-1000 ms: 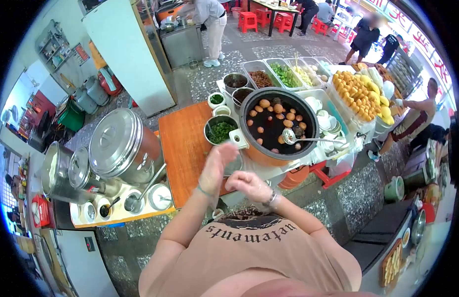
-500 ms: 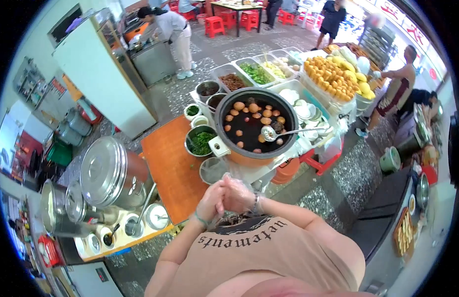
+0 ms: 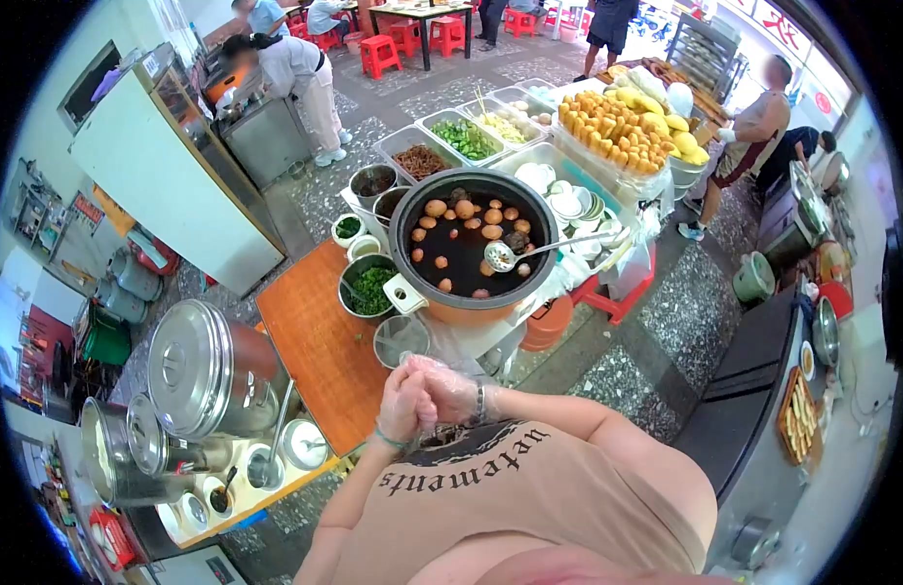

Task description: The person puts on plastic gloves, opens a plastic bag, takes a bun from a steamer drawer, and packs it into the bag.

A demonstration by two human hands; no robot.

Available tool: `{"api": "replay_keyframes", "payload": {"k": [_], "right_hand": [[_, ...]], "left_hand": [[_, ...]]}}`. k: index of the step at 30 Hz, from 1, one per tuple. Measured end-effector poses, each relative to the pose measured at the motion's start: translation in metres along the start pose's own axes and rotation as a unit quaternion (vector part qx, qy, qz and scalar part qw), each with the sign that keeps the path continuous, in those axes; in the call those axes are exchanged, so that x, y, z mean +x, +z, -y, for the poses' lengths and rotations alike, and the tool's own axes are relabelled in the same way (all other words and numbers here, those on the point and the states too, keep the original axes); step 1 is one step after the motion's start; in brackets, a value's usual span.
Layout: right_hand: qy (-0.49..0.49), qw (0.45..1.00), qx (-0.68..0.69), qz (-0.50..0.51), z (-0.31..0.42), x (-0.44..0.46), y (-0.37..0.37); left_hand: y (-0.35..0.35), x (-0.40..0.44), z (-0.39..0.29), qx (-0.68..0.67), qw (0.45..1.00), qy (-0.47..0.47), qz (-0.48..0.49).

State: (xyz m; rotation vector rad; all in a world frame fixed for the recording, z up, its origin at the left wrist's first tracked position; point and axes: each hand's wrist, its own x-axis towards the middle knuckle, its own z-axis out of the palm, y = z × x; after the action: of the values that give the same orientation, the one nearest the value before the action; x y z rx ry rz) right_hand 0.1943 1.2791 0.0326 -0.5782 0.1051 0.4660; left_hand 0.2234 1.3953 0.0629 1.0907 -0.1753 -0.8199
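1. Pressing together in the head view, the left hand [image 3: 401, 405] and right hand [image 3: 449, 390] meet before the shirt; whether anything lies between the palms, I cannot tell.
2. The thin clear glove [image 3: 460, 382] on the right hand looks feather-light, limp and easily torn, perhaps slippery; its cuff seems the best hold. Its long axis runs from the wrist leftward, fingers pointing left.
3. Just beyond, near the table's [image 3: 325, 336] right edge, the bowl [image 3: 401, 341] opens upward, with no long axis; its rim suits a light grasp.
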Motion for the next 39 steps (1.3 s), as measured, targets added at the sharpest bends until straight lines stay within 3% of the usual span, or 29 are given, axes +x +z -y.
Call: {"api": "replay_keyframes", "payload": {"k": [2,5,8,12,15,17,18,20,25,27,28,31,39], "right_hand": [[-0.018,0.998,0.014,-0.064,0.0,0.001,0.007],[0.014,1.0,-0.004,-0.005,0.005,-0.001,0.006],[0.033,0.997,0.053,-0.045,0.01,-0.008,0.017],[0.057,0.997,0.026,-0.043,0.019,-0.01,0.024],[0.058,0.996,0.025,-0.06,0.017,-0.009,0.022],[0.029,0.998,0.058,-0.016,0.011,-0.004,0.015],[0.049,0.993,0.087,-0.055,0.012,-0.003,0.017],[0.045,0.995,0.076,-0.048,0.01,-0.004,0.014],[0.013,0.998,0.055,-0.039,0.008,-0.006,0.014],[0.021,0.998,0.034,-0.043,0.011,-0.008,0.018],[0.014,0.998,0.015,-0.054,0.011,-0.007,0.018],[0.023,0.997,0.002,-0.073,0.007,-0.004,0.013],[0.068,0.995,0.007,-0.073,0.002,-0.002,0.007]], "left_hand": [[0.001,0.002,-0.002,0.063,0.997,-0.021,-0.031],[0.016,-0.003,-0.014,0.087,0.993,-0.026,-0.071],[0.005,-0.002,-0.008,0.022,0.998,-0.036,-0.041],[0.001,-0.005,-0.009,0.028,0.999,-0.039,-0.022],[-0.007,-0.001,0.002,0.044,0.999,0.011,-0.018],[0.014,-0.004,-0.016,0.102,0.993,0.038,-0.041],[0.012,-0.003,-0.015,0.1,0.993,0.037,-0.046],[0.001,-0.003,-0.009,0.075,0.996,0.038,0.0],[-0.012,-0.002,0.0,0.06,0.997,0.048,-0.002],[-0.024,-0.002,0.006,0.074,0.996,-0.05,0.017],[-0.017,0.002,0.011,0.073,0.997,0.027,-0.003],[-0.013,0.005,0.014,0.047,0.996,0.082,0.003],[-0.013,0.002,0.012,0.046,0.993,0.105,0.011]]}}
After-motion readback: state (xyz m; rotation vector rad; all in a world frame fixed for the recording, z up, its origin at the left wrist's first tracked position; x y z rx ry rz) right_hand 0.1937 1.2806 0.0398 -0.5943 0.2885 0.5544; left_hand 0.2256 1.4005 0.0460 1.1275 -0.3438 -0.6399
